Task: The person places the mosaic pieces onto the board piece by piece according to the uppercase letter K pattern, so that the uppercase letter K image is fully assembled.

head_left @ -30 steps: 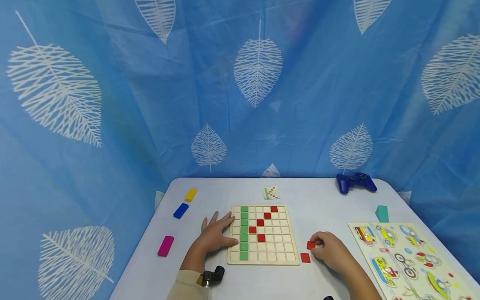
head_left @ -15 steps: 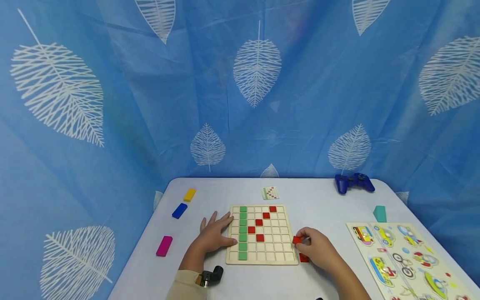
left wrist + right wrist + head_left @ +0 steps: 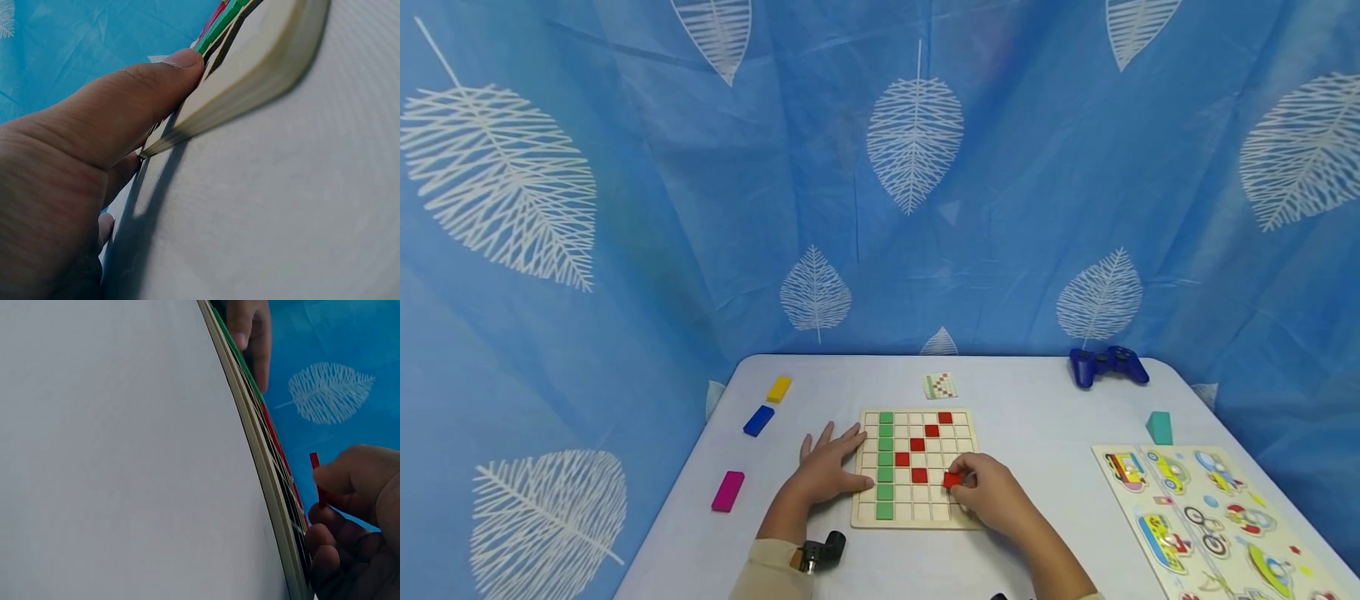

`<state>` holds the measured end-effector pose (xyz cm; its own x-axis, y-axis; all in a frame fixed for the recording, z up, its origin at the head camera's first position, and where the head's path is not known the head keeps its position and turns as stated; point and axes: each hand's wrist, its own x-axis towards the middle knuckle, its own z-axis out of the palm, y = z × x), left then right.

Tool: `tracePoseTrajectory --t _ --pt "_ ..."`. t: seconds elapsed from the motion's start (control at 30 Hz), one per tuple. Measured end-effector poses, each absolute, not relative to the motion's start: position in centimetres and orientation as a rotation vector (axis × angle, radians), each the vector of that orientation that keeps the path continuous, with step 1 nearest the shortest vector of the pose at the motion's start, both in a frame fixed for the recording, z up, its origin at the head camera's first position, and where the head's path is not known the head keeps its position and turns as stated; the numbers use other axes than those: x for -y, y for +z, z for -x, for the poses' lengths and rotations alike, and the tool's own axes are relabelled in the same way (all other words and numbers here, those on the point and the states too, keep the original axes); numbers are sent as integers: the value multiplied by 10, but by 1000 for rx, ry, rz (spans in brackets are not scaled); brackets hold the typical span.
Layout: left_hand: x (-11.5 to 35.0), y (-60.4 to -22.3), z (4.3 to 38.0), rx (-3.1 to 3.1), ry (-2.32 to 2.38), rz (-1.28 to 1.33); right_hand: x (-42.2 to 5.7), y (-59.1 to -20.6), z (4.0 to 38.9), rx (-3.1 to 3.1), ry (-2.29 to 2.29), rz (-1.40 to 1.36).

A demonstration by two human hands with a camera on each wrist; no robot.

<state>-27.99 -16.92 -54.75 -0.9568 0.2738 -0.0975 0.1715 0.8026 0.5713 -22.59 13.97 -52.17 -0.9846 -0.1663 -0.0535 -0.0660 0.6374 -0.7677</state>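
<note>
A square wooden grid board [image 3: 917, 524] lies on the table, with a column of green tiles [image 3: 885, 475] and several red tiles [image 3: 918, 445] set in a diagonal pattern. My left hand [image 3: 826, 471], fingers spread, rests on the board's left edge. In the left wrist view its thumb [image 3: 147, 87] lies on top of the rim. Between thumb and fingers of my right hand [image 3: 992, 490] a red square tile [image 3: 952, 480] is pinched over the lower right part of the grid. From the right wrist, that tile [image 3: 314, 461] stands on edge, raised above the board.
Behind the board lies a small pattern card [image 3: 940, 386]. To the left are yellow [image 3: 779, 389], blue [image 3: 759, 421] and magenta [image 3: 727, 492] blocks. On the right are a blue game controller [image 3: 1108, 366], a teal block [image 3: 1160, 427] and a picture puzzle board [image 3: 1131, 517].
My right hand has lifted the red tile from beside the board and carried it left over the grid. A second red tile on the table is now hidden by the right arm. The left hand stays put.
</note>
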Motion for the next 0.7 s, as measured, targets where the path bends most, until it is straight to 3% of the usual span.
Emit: tracePoseTrajectory --t 0.7 --pt "169 -547 278 -2816 882 -358 -121 -523 229 -2790 -1019 290"
